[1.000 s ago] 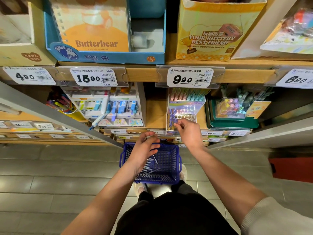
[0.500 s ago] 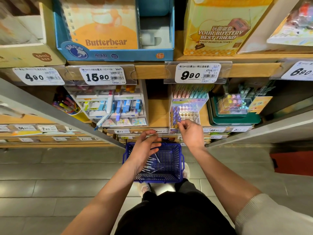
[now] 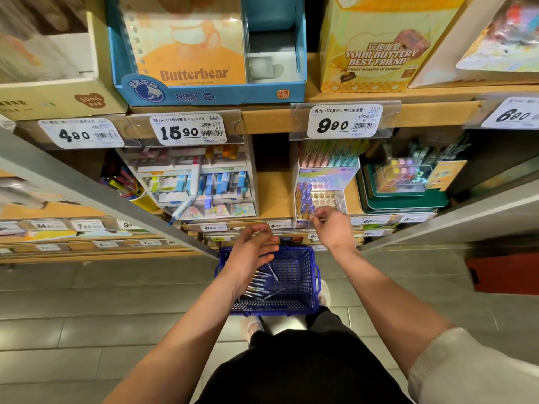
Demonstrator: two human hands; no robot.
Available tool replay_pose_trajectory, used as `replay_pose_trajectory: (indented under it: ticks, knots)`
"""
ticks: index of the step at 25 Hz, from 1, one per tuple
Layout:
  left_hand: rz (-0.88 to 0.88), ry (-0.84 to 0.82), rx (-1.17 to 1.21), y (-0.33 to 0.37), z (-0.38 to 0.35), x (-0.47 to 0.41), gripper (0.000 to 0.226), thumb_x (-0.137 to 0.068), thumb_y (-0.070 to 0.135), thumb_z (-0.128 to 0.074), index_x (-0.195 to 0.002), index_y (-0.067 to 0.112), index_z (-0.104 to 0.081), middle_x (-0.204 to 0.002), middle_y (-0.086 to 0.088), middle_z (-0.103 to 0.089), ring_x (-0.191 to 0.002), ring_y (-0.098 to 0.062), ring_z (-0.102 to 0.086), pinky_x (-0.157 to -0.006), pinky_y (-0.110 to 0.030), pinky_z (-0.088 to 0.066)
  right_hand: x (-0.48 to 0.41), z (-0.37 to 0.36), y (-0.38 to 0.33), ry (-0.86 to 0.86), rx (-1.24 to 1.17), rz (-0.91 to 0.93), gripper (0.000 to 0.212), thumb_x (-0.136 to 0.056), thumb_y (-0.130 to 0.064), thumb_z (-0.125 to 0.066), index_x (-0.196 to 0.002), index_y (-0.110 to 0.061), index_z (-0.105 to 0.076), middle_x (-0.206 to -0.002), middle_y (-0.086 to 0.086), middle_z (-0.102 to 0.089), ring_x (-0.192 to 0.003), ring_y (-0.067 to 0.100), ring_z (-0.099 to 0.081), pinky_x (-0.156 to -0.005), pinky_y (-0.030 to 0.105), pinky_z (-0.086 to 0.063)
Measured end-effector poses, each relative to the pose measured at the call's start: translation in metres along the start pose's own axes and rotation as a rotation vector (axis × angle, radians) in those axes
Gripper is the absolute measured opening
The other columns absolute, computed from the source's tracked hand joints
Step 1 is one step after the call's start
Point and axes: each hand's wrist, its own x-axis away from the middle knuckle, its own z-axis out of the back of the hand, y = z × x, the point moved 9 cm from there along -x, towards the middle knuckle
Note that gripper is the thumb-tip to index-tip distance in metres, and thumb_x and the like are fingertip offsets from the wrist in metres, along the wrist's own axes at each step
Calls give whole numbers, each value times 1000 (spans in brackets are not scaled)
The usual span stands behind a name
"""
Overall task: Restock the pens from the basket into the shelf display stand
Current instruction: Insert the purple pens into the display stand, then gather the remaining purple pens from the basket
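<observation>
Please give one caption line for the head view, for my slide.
Left hand hovers over the blue basket of pens; right hand reaches to the shelf display stand.

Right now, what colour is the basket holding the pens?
Blue basket, clearest in the head view.

Basket mouth: left hand [image 3: 250, 258] is covering the left half of the basket [image 3: 310, 275]; the right half is lying open.
Stand front: right hand [image 3: 332, 228] is occupying the display stand [image 3: 323, 182] front edge.
Left of stand: bare shelf strip [image 3: 274, 193] is running beside the white organiser [image 3: 204, 182].
Right of stand: green tray [image 3: 402, 202] is crowding just beside.
Overhead: upper shelf edge [image 3: 268, 121] is overhanging the stand's back.
</observation>
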Motion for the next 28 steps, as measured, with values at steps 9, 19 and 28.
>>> replay_pose_trajectory:
  ticks: [9,19,28]
  knots:
    - [-70,-31,-91,4,7,11,21,-105,31,-51,-116,18,-62,-87,-1,-77,-74,-15,-72,-74,-31,-51,63,2,-18,-164,-665,-140,11,-94,-42,-65,-100,-32,-68,-95,-1,-72,-84,13,-72,-77,27,-58]
    - [-73,25,-135,-27,56,44,19,-107,19,-45,-118,9,-57,-92,-10,-67,-77,-23,-62,-69,-29,-46,130,-50,-48,-299,-788,-124,6,-99,-24,-62,-103,-25,-67,-94,-2,-73,-76,8,-70,-69,21,-57]
    - [-6,298,23,-108,107,22,11,-105,17,-50,-104,16,-60,-87,-7,-66,-73,-19,-60,-63,-24,-49,127,-157,28,-536,-617,-182,12,-95,-40,-65,-105,-35,-67,-102,-2,-74,-82,10,-73,-70,22,-56]
